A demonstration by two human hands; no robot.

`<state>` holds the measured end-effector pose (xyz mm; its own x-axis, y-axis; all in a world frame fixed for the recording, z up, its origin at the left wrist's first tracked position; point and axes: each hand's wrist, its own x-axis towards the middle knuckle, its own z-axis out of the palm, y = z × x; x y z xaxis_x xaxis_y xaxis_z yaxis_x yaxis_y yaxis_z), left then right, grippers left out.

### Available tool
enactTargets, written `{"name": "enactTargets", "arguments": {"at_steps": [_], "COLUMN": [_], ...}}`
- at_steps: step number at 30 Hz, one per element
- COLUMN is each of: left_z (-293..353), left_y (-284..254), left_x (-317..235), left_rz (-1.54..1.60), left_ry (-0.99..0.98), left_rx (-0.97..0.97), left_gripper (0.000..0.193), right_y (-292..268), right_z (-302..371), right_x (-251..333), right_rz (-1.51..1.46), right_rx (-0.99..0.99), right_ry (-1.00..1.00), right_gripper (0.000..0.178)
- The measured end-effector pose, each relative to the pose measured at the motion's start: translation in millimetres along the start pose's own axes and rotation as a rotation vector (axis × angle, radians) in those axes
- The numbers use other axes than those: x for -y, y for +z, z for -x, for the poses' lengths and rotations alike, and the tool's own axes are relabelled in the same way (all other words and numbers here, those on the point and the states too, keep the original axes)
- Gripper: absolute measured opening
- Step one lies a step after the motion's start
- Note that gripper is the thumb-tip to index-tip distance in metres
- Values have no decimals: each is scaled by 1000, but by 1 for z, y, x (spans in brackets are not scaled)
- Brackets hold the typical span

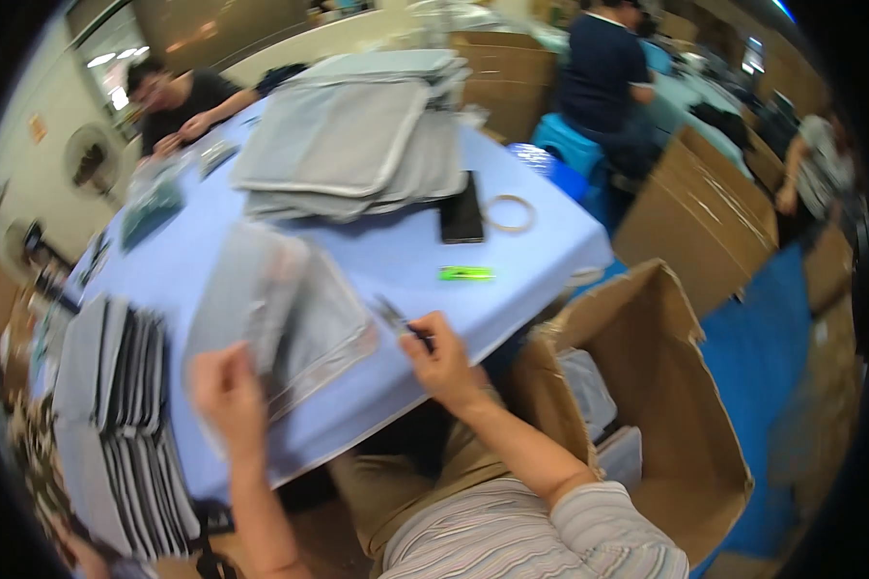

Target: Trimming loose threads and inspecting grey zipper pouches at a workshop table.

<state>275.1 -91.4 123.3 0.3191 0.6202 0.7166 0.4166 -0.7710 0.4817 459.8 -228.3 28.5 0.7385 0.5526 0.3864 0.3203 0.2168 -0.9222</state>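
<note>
In front of me a flat grey fabric piece (241,289) with a see-through mesh or plastic part (333,328) lies partly folded on the blue-covered table, blurred by motion. My left hand (230,391) is closed at its near left edge and seems to pinch it. Between the fingers of my right hand (441,362) is a small pair of scissors (393,316), its dark handles in my grip and its blades pointing away to the left, just beside the piece's right edge.
A pile of grey fabric pieces (343,130) stands at the far side; more are stacked at left (116,415). A black phone (462,210), tape roll (509,213) and green object (466,274) lie right. An open carton (652,376) adjoins the table. Other people work beyond.
</note>
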Motion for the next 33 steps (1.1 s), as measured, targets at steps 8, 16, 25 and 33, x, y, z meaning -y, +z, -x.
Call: {"name": "enactTargets", "arguments": {"at_steps": [8, 16, 25, 33], "left_z": [-43, 60, 61, 111], "left_y": [-62, 18, 56, 20], "left_x": [42, 35, -28, -58], "left_rz": [780, 1211, 1479, 951], "left_ry": [-314, -818, -964, -768], "left_rx": [-710, -434, -295, 878], "left_gripper": [21, 8, 8, 22], "right_y": [-13, -3, -17, -19], "right_z": [-10, -7, -5, -11], "right_x": [13, 12, 0, -3], "right_rz": [-116, -204, -234, -164], "right_rx": [-39, -21, 2, 67], "right_ry": [-68, 21, 32, -16], "right_gripper": [24, 16, 17, 19]}}
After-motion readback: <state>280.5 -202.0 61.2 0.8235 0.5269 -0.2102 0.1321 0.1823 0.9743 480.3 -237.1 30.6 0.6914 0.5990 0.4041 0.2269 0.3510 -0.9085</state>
